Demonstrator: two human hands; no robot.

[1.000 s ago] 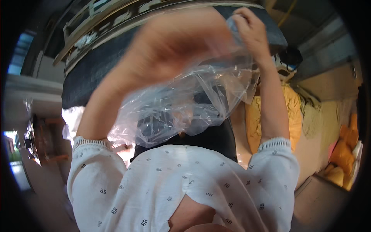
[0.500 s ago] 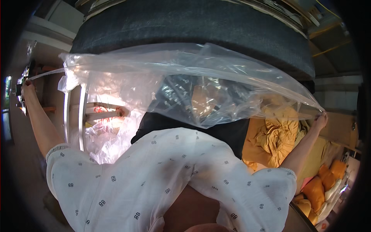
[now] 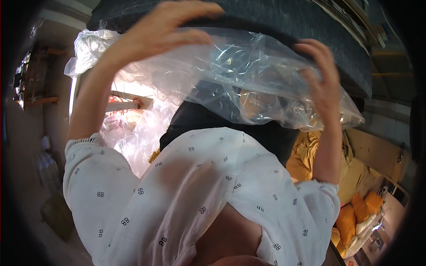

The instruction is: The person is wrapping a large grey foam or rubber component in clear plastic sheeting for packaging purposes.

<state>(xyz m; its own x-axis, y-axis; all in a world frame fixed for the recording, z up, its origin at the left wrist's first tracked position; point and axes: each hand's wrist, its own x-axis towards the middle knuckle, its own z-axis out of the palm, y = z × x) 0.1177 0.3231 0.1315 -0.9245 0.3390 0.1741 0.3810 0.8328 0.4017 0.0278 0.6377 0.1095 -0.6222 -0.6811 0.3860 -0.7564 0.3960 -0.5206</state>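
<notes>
We hold a clear plastic bag (image 3: 248,80) up in front of our chest, both arms raised, and the film hangs crumpled and glossy between them. Our left hand (image 3: 164,29) sits at the top of the bag with the fingers curled over its upper edge; whether they pinch the film or only rest on it we cannot tell, since the fingertips lie against the plastic. Our right hand (image 3: 321,82) grips the bag's right side, fingers bent around a gathered fold, the thumb hidden behind it. The bag spreads from the left, where a loose corner flares out bright against the light, to a drooping point low on the right.

Just beyond the bag runs a dark, grainy slab (image 3: 266,22) that curves across the top of the view. Below our arms we see our white patterned top (image 3: 199,190) and a black garment (image 3: 208,122) under it. To the right lie mustard-yellow cloths (image 3: 310,155) and a stack of orange and pale bundles (image 3: 359,213). To the left, more clear film (image 3: 137,133) glows in strong light.

We judge the step in hand to be the opening or shaking out of the bag, with the mouth not yet clearly parted. The next move, as we read it, calls for both hands to find opposite edges of the opening and draw them apart evenly, since thin film clings and slips.
</notes>
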